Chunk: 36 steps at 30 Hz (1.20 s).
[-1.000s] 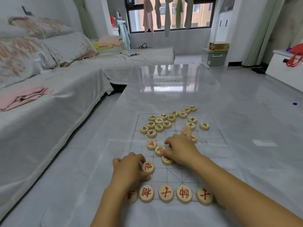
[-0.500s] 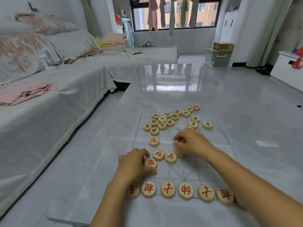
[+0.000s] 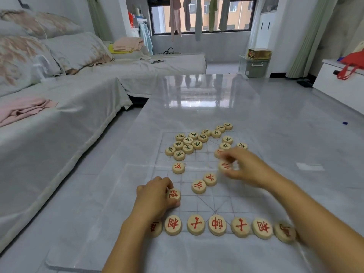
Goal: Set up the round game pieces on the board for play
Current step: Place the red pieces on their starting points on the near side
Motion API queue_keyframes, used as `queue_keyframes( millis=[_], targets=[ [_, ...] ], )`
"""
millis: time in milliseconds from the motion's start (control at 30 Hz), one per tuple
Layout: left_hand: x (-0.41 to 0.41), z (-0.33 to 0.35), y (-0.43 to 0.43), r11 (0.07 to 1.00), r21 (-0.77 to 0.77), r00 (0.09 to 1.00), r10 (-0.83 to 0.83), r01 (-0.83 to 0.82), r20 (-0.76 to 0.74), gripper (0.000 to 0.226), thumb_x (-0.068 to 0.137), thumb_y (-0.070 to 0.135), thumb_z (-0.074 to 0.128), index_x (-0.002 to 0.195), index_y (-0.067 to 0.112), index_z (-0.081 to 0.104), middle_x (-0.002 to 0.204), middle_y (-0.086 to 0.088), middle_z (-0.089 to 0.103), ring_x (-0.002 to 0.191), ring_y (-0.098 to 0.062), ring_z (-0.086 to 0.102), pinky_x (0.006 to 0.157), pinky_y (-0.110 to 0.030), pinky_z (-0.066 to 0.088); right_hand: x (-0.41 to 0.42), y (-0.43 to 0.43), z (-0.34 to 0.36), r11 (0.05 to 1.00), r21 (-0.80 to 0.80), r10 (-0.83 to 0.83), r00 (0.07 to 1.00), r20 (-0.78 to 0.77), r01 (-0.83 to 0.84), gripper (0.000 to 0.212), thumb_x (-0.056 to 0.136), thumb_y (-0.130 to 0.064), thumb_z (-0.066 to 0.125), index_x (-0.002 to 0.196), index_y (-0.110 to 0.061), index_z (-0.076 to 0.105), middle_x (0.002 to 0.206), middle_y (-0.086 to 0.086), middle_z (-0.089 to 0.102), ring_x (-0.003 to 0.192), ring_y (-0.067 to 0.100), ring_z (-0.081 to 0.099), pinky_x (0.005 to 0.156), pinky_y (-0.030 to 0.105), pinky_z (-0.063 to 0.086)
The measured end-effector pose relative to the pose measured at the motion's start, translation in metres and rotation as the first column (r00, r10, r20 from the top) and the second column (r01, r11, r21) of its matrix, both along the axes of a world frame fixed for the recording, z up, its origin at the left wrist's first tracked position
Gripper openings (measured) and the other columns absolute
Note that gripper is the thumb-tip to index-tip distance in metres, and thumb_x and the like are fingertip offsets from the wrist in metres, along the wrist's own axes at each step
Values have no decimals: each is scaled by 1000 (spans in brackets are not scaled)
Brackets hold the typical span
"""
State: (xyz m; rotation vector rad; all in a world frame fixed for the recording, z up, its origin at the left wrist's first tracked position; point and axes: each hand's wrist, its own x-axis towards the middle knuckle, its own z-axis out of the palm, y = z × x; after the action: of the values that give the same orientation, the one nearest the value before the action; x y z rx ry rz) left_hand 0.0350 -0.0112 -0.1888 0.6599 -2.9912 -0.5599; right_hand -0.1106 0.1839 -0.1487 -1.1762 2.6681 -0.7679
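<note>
A clear gridded board lies on the glossy grey table. Several round wooden pieces with red characters form a row along its near edge. My left hand pinches a red-marked piece on the board's left side. My right hand, blurred, holds a red-marked piece near mid-board. Two red pieces lie between my hands and one sits further left. A cluster of green-marked pieces is bunched at the far side.
A grey-covered sofa with cushions runs along the left, close to the table's left edge. The table stretches bare beyond the board. A white cabinet with a red bag stands at the right.
My right hand has moved away and to the right from the red pieces at mid-board, carrying one. My left hand keeps its piece on the left. More of the near row shows now.
</note>
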Motion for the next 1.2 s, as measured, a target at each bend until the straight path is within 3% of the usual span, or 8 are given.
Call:
queue_keyframes(
  millis=[133,267,433,567,767,933,1033,1200],
  targets=[
    [0,0,2,1000,-15,1000,0,0,2,34,78,42,66,106,28,52,97,8,49,97,-15,52,87,-31,33,-19,70,-11,993,16,-117,991,65,116,27,79,-17,68,102,-25,57,108,-1,58,86,1,53,70,10,40],
    [-1,1,4,1000,4,1000,6,-6,15,33,79,42,65,106,29,52,98,7,50,97,-15,52,89,-32,35,-6,79,-33,981,175,61,987,151,-88,33,81,-20,66,111,-31,56,111,-14,51,95,0,50,78,9,41],
    [-1,2,2,999,41,999,5,-6,37,29,78,41,67,97,33,46,97,8,49,92,-13,49,92,-33,38,-9,84,-33,993,115,-14,971,237,-14,50,78,-23,71,121,-35,48,114,-12,49,101,4,50,84,14,42],
    [-2,2,3,999,40,999,-1,-1,42,29,78,41,67,96,34,45,97,9,49,92,-12,50,91,-33,38,-4,86,-29,987,86,-155,960,234,139,46,72,-39,74,109,-33,47,103,-12,49,92,6,51,78,17,43],
    [-3,3,3,1000,30,997,-8,6,71,33,80,40,65,108,32,50,100,9,49,97,-13,52,94,-33,41,5,82,-41,991,90,-116,974,195,100,28,78,-34,69,100,-31,52,101,-10,49,86,7,51,72,17,43],
    [-3,1,2,996,77,997,-47,42,60,37,83,32,63,117,37,50,103,10,46,101,-13,51,97,-34,40,-3,104,-36,990,128,-88,972,216,62,33,80,-27,68,106,-39,52,105,-8,49,95,8,49,81,18,42],
    [-1,1,1,989,129,995,-83,76,50,45,84,25,63,124,39,46,106,11,46,100,-11,51,99,-34,40,-6,108,-38,992,108,-83,966,246,58,36,81,-26,68,109,-40,51,105,-8,49,94,7,49,76,15,41],
    [8,3,-12,962,259,996,85,-91,36,50,79,18,69,120,34,47,97,12,49,96,-14,53,94,-35,47,-6,108,-43,991,39,-132,931,341,126,43,74,-25,75,108,-31,51,105,-6,52,94,10,51,75,16,44]
  ],
)
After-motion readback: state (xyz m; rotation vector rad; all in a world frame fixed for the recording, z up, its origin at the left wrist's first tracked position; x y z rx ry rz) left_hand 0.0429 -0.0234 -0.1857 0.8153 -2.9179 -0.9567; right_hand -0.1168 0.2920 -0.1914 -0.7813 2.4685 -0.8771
